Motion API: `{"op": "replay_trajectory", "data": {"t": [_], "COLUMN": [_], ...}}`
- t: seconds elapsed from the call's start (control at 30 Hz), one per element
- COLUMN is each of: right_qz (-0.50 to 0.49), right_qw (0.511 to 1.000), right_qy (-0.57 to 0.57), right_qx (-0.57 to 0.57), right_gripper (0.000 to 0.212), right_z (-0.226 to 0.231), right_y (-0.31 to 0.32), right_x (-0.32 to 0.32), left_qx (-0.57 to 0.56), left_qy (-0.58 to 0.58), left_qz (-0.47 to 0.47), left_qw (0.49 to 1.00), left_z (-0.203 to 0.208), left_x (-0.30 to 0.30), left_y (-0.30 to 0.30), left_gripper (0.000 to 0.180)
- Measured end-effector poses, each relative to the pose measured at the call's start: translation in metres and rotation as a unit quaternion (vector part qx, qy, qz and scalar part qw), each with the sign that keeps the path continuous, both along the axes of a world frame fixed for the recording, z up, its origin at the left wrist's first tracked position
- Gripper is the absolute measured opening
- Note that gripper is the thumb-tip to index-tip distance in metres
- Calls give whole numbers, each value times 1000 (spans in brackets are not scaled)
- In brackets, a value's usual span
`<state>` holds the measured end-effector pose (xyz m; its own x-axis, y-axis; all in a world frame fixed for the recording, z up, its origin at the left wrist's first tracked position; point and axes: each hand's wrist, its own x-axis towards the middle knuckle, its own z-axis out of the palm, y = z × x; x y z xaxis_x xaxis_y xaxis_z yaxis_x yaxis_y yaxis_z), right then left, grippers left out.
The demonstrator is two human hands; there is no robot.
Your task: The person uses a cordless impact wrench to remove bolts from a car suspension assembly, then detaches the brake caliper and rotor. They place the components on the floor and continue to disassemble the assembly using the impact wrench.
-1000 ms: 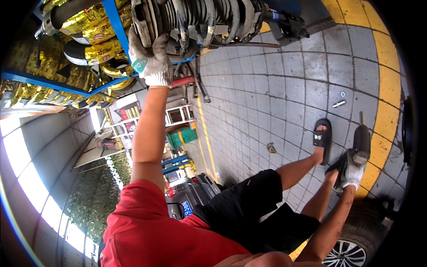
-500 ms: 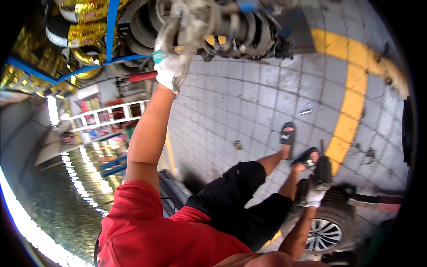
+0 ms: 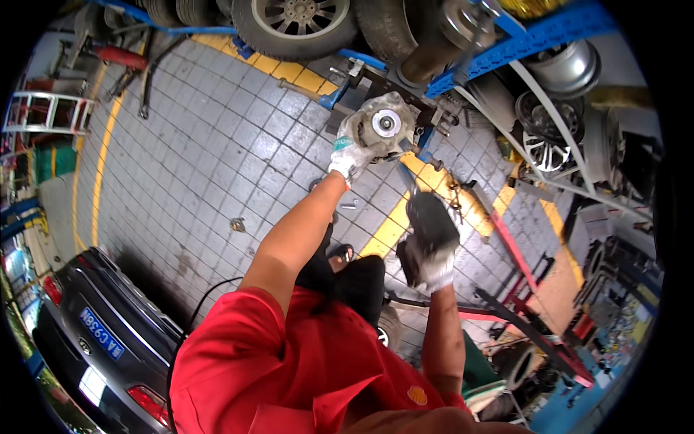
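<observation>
Grey paved floor [image 3: 217, 145] w/ yellow lines; dark car [image 3: 108, 333] parked near left. Left hand [image 3: 349, 160], white glove, arm stretched up, fingers closed on the round metal strut mount [image 3: 382, 126], far centre, just under the blue rack [image 3: 506, 50] of tyres. Right hand [image 3: 434, 271], gloved too, wraps a black power tool [image 3: 428, 228], lower & right of the mount, apart from it.
</observation>
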<state>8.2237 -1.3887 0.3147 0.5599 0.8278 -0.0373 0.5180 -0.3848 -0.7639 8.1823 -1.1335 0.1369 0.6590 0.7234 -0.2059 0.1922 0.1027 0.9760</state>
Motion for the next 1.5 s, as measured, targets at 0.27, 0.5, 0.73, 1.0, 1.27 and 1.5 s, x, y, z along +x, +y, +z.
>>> {"op": "replay_trajectory", "data": {"t": [0.27, 0.5, 0.73, 1.0, 1.27, 1.5], "right_qz": [-79, 116, -155, -355, 89, 27], "right_qw": [911, 870, 774, 721, 857, 878], "right_qy": [144, 96, 566, 489, 163, 183], "right_qx": [-378, -470, -238, -340, -481, -441], "right_gripper": [48, 49, 55, 50, 53, 50], "right_z": [17, 32, -58, -22, -33, -13], "right_y": [161, 206, 151, 188, 149, 170], "right_x": [94, 143, 195, 191, 174, 140], "left_qx": [130, 206, 125, 200, 192, 169], "left_qy": [80, 76, 63, 10, 6, 1], "left_qz": [17, 90, 114, 183, 201, 181], "left_qw": [988, 972, 984, 963, 960, 969], "left_z": [6, 3, -1, -31, -33, -26], "left_x": [-2, 8, 10, 18, 21, 14], "left_y": [22, 6, -6, -18, -15, -10], "left_gripper": [89, 82, 79, 81, 75, 73]}}
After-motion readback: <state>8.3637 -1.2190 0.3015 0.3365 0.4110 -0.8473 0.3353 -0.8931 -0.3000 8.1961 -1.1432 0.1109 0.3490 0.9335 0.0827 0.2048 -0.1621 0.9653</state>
